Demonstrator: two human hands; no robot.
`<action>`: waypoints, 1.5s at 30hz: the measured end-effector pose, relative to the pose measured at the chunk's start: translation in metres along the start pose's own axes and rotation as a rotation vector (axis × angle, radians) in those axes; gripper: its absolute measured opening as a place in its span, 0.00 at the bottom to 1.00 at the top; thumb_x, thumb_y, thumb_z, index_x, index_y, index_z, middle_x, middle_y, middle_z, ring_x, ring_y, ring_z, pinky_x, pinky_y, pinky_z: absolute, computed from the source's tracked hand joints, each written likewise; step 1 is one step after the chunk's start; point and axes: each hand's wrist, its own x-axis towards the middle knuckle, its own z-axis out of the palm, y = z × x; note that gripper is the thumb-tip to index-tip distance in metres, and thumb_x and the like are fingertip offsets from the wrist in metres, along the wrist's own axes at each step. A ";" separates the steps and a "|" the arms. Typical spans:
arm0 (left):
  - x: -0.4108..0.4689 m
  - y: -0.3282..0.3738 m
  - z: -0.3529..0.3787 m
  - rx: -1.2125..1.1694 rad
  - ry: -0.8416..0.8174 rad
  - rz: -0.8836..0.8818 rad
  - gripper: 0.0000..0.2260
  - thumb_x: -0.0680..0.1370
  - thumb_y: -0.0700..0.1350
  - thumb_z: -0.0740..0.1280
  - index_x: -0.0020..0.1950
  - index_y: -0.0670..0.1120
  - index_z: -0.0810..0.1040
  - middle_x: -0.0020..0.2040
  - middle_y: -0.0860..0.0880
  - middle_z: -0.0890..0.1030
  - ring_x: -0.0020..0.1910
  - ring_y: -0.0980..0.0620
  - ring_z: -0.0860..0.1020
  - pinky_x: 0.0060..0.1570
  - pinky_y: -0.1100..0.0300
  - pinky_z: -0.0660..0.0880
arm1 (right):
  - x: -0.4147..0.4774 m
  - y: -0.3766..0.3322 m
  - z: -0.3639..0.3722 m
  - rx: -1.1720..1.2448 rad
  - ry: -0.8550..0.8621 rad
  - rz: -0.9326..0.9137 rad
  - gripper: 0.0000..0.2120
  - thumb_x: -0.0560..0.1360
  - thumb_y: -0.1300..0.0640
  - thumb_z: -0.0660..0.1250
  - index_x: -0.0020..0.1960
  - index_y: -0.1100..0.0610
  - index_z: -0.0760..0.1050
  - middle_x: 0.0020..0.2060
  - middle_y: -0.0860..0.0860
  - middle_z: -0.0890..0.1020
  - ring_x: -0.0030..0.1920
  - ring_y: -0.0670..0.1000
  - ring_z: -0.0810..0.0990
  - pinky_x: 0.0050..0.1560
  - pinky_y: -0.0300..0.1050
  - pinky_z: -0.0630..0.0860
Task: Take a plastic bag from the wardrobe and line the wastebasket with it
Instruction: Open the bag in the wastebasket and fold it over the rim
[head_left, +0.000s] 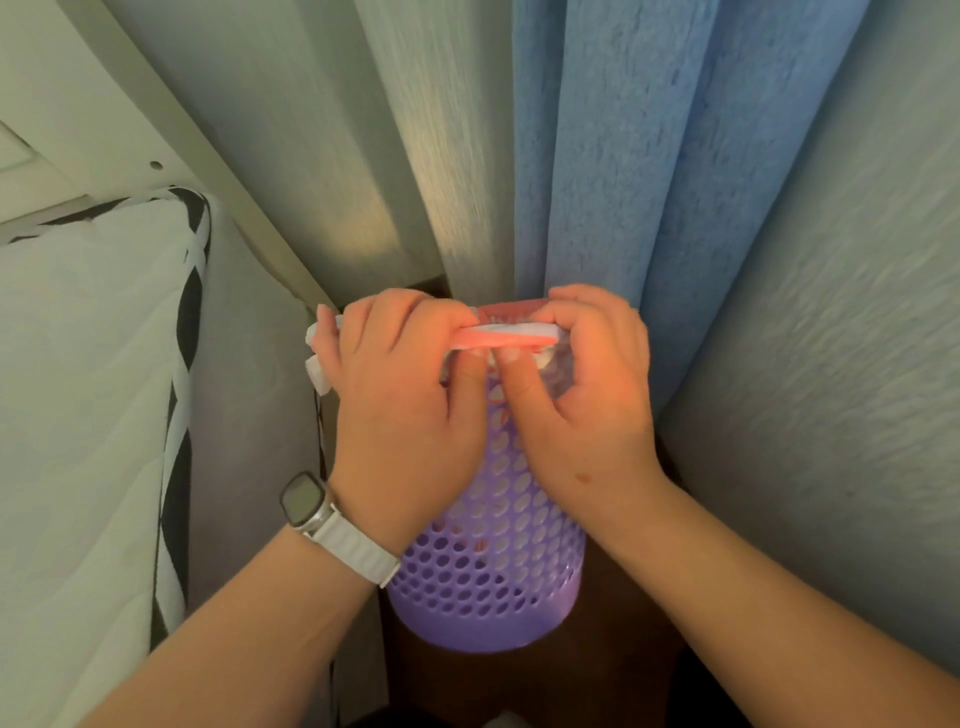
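Observation:
A purple perforated wastebasket (493, 582) stands on the dark floor, directly below my hands. Both hands hold a folded plastic bag (511, 335), white with a pink-red band, above the basket's top. My left hand (405, 395), with a white-strapped watch on the wrist, grips the bag's left part, and a white end of the bag sticks out past its fingers. My right hand (587, 395) pinches the bag's right end between thumb and fingers. The basket's rim is hidden behind my hands.
A white mattress (88, 389) with black-and-white edging fills the left. Blue curtain (649, 156) and pale curtain folds (363, 145) hang close behind the basket. A textured wall (831, 389) stands on the right. Dark floor (613, 675) surrounds the basket.

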 end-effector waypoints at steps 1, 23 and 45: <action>0.002 -0.005 0.000 -0.013 -0.008 -0.005 0.07 0.76 0.48 0.61 0.48 0.48 0.77 0.46 0.54 0.73 0.49 0.43 0.75 0.58 0.29 0.65 | 0.000 0.000 -0.001 -0.006 -0.034 -0.016 0.17 0.75 0.47 0.66 0.57 0.57 0.77 0.56 0.53 0.77 0.61 0.52 0.73 0.65 0.52 0.66; 0.001 0.003 -0.003 -0.047 -0.065 0.064 0.11 0.76 0.51 0.66 0.55 0.48 0.80 0.49 0.54 0.74 0.52 0.47 0.75 0.61 0.32 0.65 | 0.010 0.020 -0.012 0.102 0.130 0.004 0.11 0.70 0.49 0.67 0.51 0.47 0.71 0.56 0.46 0.71 0.60 0.47 0.71 0.64 0.59 0.68; -0.001 -0.012 0.005 0.041 -0.008 0.170 0.03 0.77 0.43 0.67 0.45 0.45 0.79 0.40 0.49 0.74 0.42 0.45 0.72 0.46 0.45 0.68 | 0.010 0.035 -0.021 -0.107 0.038 -0.244 0.08 0.71 0.54 0.68 0.41 0.59 0.76 0.38 0.51 0.77 0.41 0.52 0.74 0.43 0.52 0.69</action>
